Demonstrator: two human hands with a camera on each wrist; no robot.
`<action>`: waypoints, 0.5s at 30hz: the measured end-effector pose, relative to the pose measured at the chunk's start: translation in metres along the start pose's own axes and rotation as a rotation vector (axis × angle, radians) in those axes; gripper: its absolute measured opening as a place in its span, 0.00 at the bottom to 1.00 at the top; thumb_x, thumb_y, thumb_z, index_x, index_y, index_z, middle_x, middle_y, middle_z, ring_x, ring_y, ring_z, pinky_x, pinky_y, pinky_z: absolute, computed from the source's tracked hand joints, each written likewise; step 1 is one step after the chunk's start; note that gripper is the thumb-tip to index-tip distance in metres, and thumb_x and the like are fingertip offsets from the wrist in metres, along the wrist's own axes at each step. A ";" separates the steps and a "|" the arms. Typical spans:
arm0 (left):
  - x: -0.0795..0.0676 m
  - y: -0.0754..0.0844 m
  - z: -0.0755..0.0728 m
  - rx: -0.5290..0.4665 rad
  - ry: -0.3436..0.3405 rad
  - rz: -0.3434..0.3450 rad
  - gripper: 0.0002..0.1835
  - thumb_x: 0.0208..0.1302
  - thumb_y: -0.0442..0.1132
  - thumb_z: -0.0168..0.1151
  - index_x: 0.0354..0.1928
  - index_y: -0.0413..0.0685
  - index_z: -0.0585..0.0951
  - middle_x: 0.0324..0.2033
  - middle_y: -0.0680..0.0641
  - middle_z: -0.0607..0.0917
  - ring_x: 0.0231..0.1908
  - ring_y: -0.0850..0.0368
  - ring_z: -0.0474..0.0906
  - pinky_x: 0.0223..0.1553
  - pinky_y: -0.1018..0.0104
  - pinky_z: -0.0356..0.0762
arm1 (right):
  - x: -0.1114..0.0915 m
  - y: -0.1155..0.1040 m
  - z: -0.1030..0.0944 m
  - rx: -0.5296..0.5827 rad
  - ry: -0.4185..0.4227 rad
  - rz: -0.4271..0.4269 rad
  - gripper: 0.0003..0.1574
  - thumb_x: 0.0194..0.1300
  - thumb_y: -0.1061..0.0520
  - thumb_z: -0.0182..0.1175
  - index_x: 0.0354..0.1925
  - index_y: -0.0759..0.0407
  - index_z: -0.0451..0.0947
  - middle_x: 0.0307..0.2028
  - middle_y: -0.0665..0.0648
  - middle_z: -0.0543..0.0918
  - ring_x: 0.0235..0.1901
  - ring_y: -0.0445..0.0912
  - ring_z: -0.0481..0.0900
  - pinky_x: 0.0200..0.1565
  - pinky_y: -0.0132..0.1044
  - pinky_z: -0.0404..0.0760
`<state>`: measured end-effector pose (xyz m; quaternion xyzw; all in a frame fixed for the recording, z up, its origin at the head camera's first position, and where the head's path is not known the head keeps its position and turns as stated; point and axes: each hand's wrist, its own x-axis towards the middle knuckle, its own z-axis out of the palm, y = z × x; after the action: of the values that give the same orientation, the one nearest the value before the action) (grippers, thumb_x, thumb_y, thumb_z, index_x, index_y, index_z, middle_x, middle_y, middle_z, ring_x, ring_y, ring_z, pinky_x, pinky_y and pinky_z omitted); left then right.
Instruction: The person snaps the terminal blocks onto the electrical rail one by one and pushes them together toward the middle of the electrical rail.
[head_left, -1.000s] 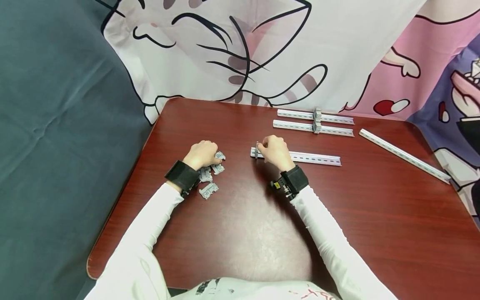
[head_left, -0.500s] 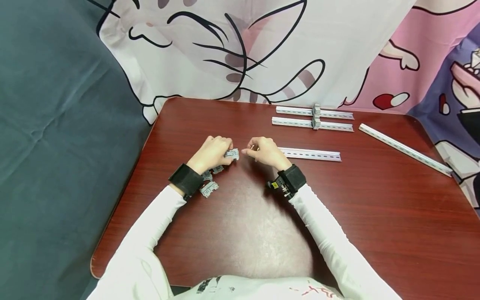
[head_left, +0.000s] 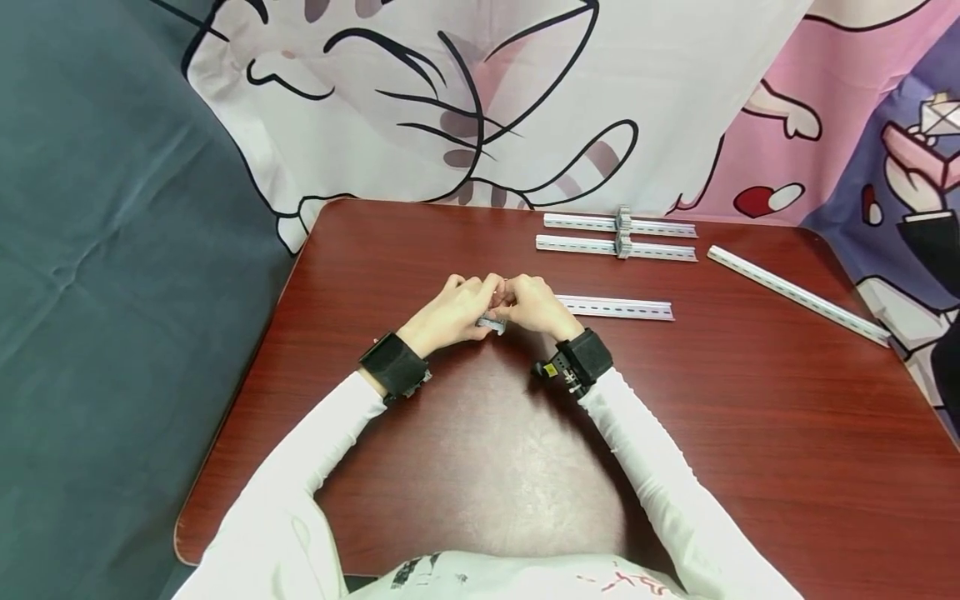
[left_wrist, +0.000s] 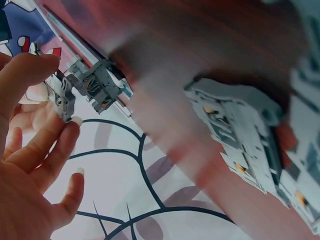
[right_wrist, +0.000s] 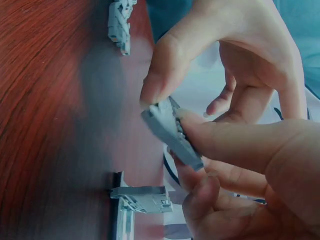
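Observation:
In the head view, my left hand (head_left: 448, 317) and right hand (head_left: 534, 305) meet over the left end of a slotted metal DIN rail (head_left: 618, 307). Between them is a grey DIN-rail terminal block (head_left: 491, 323). The right wrist view shows thumbs and fingers of both hands pinching this terminal block (right_wrist: 172, 132), tilted and raised off the table. Another terminal block (right_wrist: 145, 197) stands clipped on the rail beneath; in the head view my hands hide it. Loose terminal blocks (left_wrist: 240, 135) lie on the table close to my left wrist, hidden in the head view.
Two parallel rails (head_left: 577, 244) at the back of the table (head_left: 465, 467) are bridged by grey blocks (head_left: 623, 233). One more rail (head_left: 798, 296) lies slanted at the right. A printed cloth (head_left: 420, 100) hangs behind the table's far edge.
My left hand has picked up a terminal block from the loose group and carried it right to my right hand. The right hand has let go of the block on the rail and now pinches the carried one.

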<state>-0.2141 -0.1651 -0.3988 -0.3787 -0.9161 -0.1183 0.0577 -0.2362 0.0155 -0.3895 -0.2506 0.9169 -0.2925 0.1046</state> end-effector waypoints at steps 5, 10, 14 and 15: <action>0.004 -0.002 0.001 0.040 0.038 -0.019 0.29 0.54 0.41 0.71 0.53 0.47 0.67 0.38 0.48 0.80 0.45 0.51 0.73 0.48 0.52 0.65 | -0.001 0.003 -0.007 -0.009 -0.041 0.034 0.07 0.62 0.55 0.65 0.33 0.57 0.85 0.27 0.50 0.85 0.27 0.41 0.74 0.33 0.32 0.69; 0.005 -0.011 0.000 0.115 0.013 -0.079 0.28 0.53 0.49 0.72 0.53 0.45 0.74 0.44 0.46 0.82 0.49 0.48 0.72 0.47 0.51 0.64 | -0.007 0.011 -0.015 0.012 -0.076 0.082 0.08 0.65 0.56 0.61 0.33 0.58 0.85 0.27 0.50 0.83 0.30 0.44 0.74 0.36 0.34 0.70; 0.005 -0.014 0.002 0.098 -0.115 -0.130 0.20 0.59 0.49 0.68 0.49 0.46 0.81 0.49 0.45 0.81 0.54 0.47 0.71 0.50 0.47 0.65 | -0.014 0.021 -0.020 0.053 -0.038 0.156 0.08 0.63 0.58 0.59 0.32 0.58 0.83 0.28 0.51 0.82 0.30 0.44 0.73 0.35 0.34 0.69; 0.005 -0.014 0.004 0.080 -0.155 -0.140 0.20 0.60 0.48 0.66 0.51 0.46 0.81 0.51 0.45 0.81 0.56 0.47 0.70 0.51 0.47 0.65 | -0.015 0.023 -0.021 0.058 -0.026 0.178 0.08 0.62 0.58 0.59 0.32 0.59 0.83 0.29 0.52 0.82 0.30 0.44 0.73 0.35 0.34 0.69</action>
<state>-0.2279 -0.1705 -0.4039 -0.3190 -0.9461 -0.0557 -0.0068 -0.2396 0.0491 -0.3854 -0.1689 0.9251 -0.3055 0.1491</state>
